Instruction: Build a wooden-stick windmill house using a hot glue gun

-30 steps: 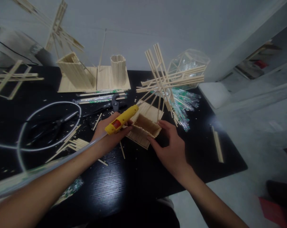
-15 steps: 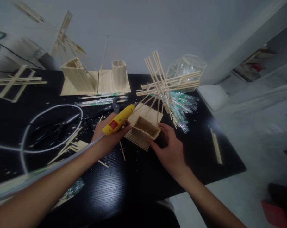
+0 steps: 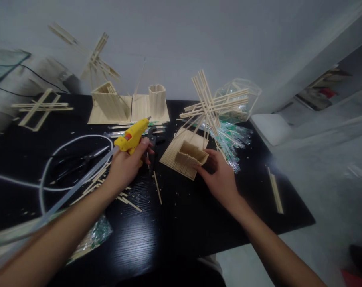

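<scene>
My left hand (image 3: 127,165) is closed around a yellow hot glue gun (image 3: 133,135), its nozzle pointing up and to the right. A long translucent glue stick (image 3: 82,181) runs from the gun's back end along my forearm. My right hand (image 3: 219,175) pinches the right end of a small open-topped box of wooden sticks (image 3: 189,159). The box stands on a square base of sticks (image 3: 176,155). Behind it, a windmill-like frame of crossed sticks (image 3: 209,103) rises on thin legs; where the legs end is partly hidden.
Two wooden stick models stand at the back: a slanted holder (image 3: 109,101) and a round cup (image 3: 157,99). Black pliers (image 3: 152,147), loose sticks (image 3: 121,197) and a white cable (image 3: 43,175) lie to the left. Plastic-wrapped sticks (image 3: 231,139) lie at the right.
My left hand has moved the glue gun left, away from the stick box, and let go of the box's left side. My right hand still holds the box.
</scene>
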The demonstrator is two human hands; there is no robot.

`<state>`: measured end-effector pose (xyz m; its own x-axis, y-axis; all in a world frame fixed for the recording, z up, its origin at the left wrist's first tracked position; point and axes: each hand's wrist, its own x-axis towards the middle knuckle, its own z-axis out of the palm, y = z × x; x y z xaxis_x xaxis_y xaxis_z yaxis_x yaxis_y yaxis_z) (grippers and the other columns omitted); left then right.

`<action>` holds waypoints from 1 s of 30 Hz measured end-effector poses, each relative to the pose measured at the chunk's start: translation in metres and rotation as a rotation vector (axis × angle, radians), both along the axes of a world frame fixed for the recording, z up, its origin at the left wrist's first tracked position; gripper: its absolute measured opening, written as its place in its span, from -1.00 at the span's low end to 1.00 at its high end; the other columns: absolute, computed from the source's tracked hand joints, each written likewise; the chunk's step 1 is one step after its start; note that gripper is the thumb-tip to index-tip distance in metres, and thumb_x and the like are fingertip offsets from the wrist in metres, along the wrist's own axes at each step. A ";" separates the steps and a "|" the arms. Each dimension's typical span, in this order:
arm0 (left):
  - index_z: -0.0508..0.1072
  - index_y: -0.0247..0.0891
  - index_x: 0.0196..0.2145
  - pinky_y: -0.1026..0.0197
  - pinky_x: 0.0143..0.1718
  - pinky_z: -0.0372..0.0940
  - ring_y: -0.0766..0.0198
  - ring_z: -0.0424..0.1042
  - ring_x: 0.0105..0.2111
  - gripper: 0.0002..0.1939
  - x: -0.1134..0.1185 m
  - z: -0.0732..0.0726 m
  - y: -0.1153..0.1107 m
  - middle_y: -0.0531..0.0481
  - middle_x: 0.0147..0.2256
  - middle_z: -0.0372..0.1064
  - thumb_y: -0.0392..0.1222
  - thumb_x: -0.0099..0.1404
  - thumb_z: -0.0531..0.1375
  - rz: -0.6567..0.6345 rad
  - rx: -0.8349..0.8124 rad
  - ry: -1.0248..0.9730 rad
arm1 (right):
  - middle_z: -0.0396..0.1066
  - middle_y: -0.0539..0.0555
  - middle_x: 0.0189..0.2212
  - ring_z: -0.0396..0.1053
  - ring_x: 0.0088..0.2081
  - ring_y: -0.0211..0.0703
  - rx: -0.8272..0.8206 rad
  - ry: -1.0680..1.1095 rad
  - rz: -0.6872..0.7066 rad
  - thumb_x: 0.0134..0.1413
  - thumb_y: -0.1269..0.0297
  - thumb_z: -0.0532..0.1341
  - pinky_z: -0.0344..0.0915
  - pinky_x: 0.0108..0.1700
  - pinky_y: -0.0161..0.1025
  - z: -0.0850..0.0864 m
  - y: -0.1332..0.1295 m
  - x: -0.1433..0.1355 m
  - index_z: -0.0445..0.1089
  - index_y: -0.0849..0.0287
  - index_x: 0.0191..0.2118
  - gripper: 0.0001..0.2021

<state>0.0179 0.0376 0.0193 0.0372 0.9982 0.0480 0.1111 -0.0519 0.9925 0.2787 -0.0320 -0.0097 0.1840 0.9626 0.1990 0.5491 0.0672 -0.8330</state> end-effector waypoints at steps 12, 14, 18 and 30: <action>0.38 -0.25 -0.39 0.39 -0.81 0.18 0.35 0.42 -0.61 -0.48 -0.031 0.004 0.030 -0.04 -0.42 0.48 0.31 0.25 0.33 -0.170 -0.214 -0.268 | 0.52 0.11 -0.15 0.52 -0.10 -0.05 0.401 -0.425 0.270 0.28 0.42 0.32 0.52 -0.01 -0.08 0.025 -0.031 -0.048 0.41 0.09 -0.02 -0.79; 0.38 -0.26 -0.38 0.39 -0.82 0.16 0.37 0.39 -0.65 -0.46 -0.035 0.005 0.031 -0.07 -0.42 0.50 0.33 0.28 0.29 -0.185 -0.237 -0.260 | 0.52 0.12 -0.20 0.52 -0.14 -0.05 0.254 -0.406 0.419 0.28 0.43 0.33 0.52 -0.05 -0.11 0.021 -0.034 -0.062 0.45 0.17 -0.10 -0.88; 0.42 -0.29 -0.37 0.38 -0.83 0.14 0.41 0.31 -0.73 -0.40 -0.042 0.005 0.029 -0.13 -0.40 0.55 0.39 0.30 0.21 -0.234 -0.274 -0.213 | 0.52 0.16 -0.20 0.49 -0.14 -0.01 0.084 -0.511 0.594 0.27 0.50 0.30 0.51 -0.05 -0.06 0.012 -0.032 -0.085 0.49 0.24 -0.13 -0.90; 0.50 -0.28 -0.37 0.37 -0.77 0.18 0.38 0.27 -0.73 -0.42 -0.057 0.002 0.023 0.02 -0.62 0.35 0.38 0.31 0.23 -0.211 -0.223 -0.106 | 0.50 0.20 -0.17 0.46 -0.16 -0.04 -0.060 -0.603 0.804 0.19 0.74 0.11 0.48 -0.07 -0.10 0.021 -0.016 -0.099 0.49 0.25 -0.10 -0.66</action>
<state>-0.0389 0.0606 0.0210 0.2506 0.9553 -0.1567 0.0163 0.1577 0.9874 0.1795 -0.0483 0.0117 -0.6404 0.7680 -0.0085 0.6901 0.5705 -0.4454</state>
